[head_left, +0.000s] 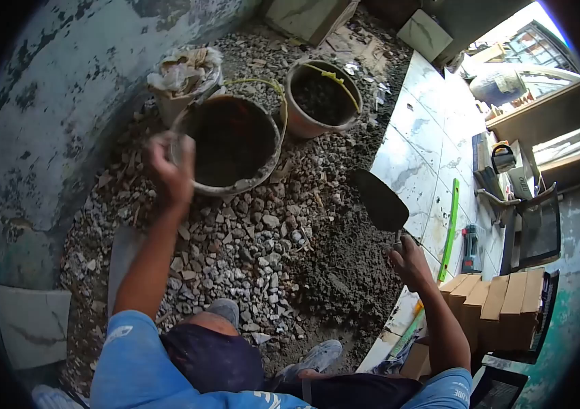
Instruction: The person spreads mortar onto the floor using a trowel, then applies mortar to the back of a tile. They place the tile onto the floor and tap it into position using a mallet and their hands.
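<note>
The left hand (171, 174) curls over the rim of the near bucket (271, 162), tipping it toward the trowel (380, 201) clenched in the right hand (409, 262).

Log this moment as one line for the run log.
left hand: gripping bucket rim | right hand: holding trowel | nearby: second bucket, gravel, tiles

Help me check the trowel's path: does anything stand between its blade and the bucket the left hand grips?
Nothing visible does. The right hand holds the trowel above the ground; only low gravel lies between it and the bucket gripped by the left hand. The second bucket stands farther back, off that line.
</note>
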A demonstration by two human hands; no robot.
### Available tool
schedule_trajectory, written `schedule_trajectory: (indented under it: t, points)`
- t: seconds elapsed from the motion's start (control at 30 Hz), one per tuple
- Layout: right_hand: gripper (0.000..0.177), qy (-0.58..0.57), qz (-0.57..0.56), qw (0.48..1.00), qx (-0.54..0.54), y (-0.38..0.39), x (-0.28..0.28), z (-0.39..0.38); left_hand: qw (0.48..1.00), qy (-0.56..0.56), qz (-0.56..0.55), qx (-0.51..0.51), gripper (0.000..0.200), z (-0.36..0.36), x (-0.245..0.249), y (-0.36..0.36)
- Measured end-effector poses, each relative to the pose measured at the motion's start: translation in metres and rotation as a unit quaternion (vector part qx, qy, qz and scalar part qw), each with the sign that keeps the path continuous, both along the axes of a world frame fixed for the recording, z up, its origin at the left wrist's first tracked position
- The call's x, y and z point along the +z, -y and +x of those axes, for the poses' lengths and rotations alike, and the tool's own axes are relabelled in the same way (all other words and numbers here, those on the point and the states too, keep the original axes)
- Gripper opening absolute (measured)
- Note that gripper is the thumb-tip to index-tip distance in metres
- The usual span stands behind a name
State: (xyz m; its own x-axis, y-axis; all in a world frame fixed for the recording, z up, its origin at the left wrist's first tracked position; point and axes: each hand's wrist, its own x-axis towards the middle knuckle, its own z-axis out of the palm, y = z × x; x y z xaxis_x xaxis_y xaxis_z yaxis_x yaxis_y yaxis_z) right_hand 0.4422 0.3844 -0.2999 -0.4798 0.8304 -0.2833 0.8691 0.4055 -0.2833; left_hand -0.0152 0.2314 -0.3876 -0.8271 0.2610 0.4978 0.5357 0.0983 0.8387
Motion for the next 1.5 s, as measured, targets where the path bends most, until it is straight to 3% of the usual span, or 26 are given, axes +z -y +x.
schedule_trajectory:
  t: [0.03, 0.1, 0.17, 0.23, 0.27, 0.33, 0.43, 0.5, 0.53, 0.6, 0.7, 0.73, 0.8, 0.9, 1.0, 1.07, 1.13, 1.2, 1.23, 1.27, 1.3, 1.33, 1.37, 1.4, 1.43, 1.5]
  points:
    - [0.032, 0.0, 0.004, 1.0, -0.003, 0.005, 0.002, 0.004, 0.974, 0.173, 0.014, -0.143, 0.024, 0.05, 0.023, -0.002]
    - [0.032, -0.073, -0.098, 0.98, -0.154, 0.021, -0.001, 0.008, 0.869, 0.335, -0.093, -0.353, 0.031, 0.097, -0.019, -0.007]
    - [0.03, -0.133, -0.139, 0.963, -0.186, 0.039, -0.015, 0.034, 0.702, 0.657, -0.102, -0.255, 0.042, 0.118, -0.054, -0.008]
    - [0.023, -0.126, -0.13, 0.969, -0.165, 0.054, -0.044, 0.081, 0.69, 0.711, 0.098, -0.092, 0.05, 0.1, -0.051, 0.002]
    - [0.02, -0.117, -0.114, 0.975, -0.15, 0.06, -0.062, 0.108, 0.686, 0.704, 0.163, -0.086, 0.052, 0.068, -0.089, 0.01]
    - [0.015, -0.152, -0.156, 0.957, -0.194, 0.077, -0.081, 0.13, 0.708, 0.618, 0.326, -0.103, 0.04, 0.024, -0.077, 0.018]
    - [0.012, -0.242, -0.255, 0.885, -0.304, 0.087, -0.098, 0.127, 0.788, 0.559, 0.247, -0.074, 0.025, -0.005, -0.076, 0.022]
    - [0.011, -0.253, -0.293, 0.882, -0.268, 0.085, -0.082, 0.098, 0.801, 0.548, 0.24, 0.018, 0.02, -0.019, -0.09, 0.019]
    - [0.012, -0.261, -0.283, 0.887, -0.257, 0.075, -0.089, 0.094, 0.802, 0.524, 0.273, -0.087, 0.018, -0.026, -0.058, 0.048]
    - [0.012, -0.283, -0.256, 0.889, -0.253, 0.063, -0.091, 0.092, 0.788, 0.532, 0.286, -0.115, 0.013, -0.053, -0.052, 0.094]
    - [0.017, -0.238, -0.248, 0.92, -0.188, 0.041, -0.082, 0.063, 0.787, 0.548, 0.278, -0.054, 0.018, -0.087, -0.037, 0.159]
    - [0.02, -0.204, -0.193, 0.948, -0.148, 0.029, -0.086, 0.057, 0.799, 0.527, 0.28, -0.074, 0.021, -0.105, -0.054, 0.184]
    - [0.023, -0.226, -0.216, 0.932, -0.183, 0.016, -0.067, 0.014, 0.814, 0.511, 0.277, -0.007, 0.026, -0.12, -0.058, 0.209]
    - [0.024, -0.278, -0.208, 0.921, -0.177, -0.016, -0.058, -0.031, 0.808, 0.494, 0.319, 0.044, 0.03, -0.17, -0.124, 0.259]
    - [0.025, -0.299, -0.193, 0.916, -0.184, -0.033, -0.055, -0.048, 0.83, 0.47, 0.301, 0.007, 0.036, -0.152, -0.126, 0.257]
    - [0.026, -0.302, -0.193, 0.913, -0.197, -0.031, -0.055, -0.05, 0.822, 0.466, 0.321, 0.065, 0.039, -0.139, -0.134, 0.26]
    - [0.026, -0.337, -0.231, 0.89, -0.202, -0.026, -0.055, -0.044, 0.747, 0.577, 0.305, 0.13, 0.038, -0.058, -0.071, 0.201]
    - [0.025, -0.327, -0.248, 0.882, -0.232, -0.01, -0.051, -0.026, 0.757, 0.627, 0.173, 0.062, 0.032, 0.015, -0.112, 0.156]
    - [0.024, -0.333, -0.26, 0.874, -0.241, -0.002, -0.052, -0.012, 0.714, 0.684, 0.101, -0.112, 0.032, 0.049, -0.107, 0.105]
    - [0.024, -0.315, -0.261, 0.876, -0.257, 0.008, -0.048, 0.0, 0.64, 0.743, 0.06, -0.188, 0.026, 0.071, -0.066, 0.046]
    - [0.024, -0.297, -0.261, 0.877, -0.274, 0.02, -0.041, 0.01, 0.624, 0.727, 0.063, -0.281, 0.024, 0.075, -0.076, -0.009]
    - [0.024, -0.278, -0.269, 0.872, -0.301, 0.032, -0.032, 0.02, 0.663, 0.678, 0.036, -0.317, 0.03, 0.075, -0.086, -0.073]
    - [0.023, -0.262, -0.254, 0.869, -0.335, 0.056, -0.036, 0.059, 0.651, 0.676, 0.013, -0.345, 0.044, 0.064, -0.11, -0.197]
    - [0.023, -0.268, -0.243, 0.865, -0.348, 0.07, -0.038, 0.077, 0.744, 0.639, -0.017, -0.196, 0.06, 0.074, -0.097, -0.253]
    - [0.023, -0.274, -0.234, 0.861, -0.359, 0.083, -0.036, 0.09, 0.697, 0.656, 0.032, -0.288, 0.086, 0.057, -0.134, -0.308]
    - [0.022, -0.256, -0.226, 0.852, -0.397, 0.109, -0.025, 0.108, 0.736, 0.657, 0.114, -0.118, 0.069, 0.071, -0.098, -0.338]
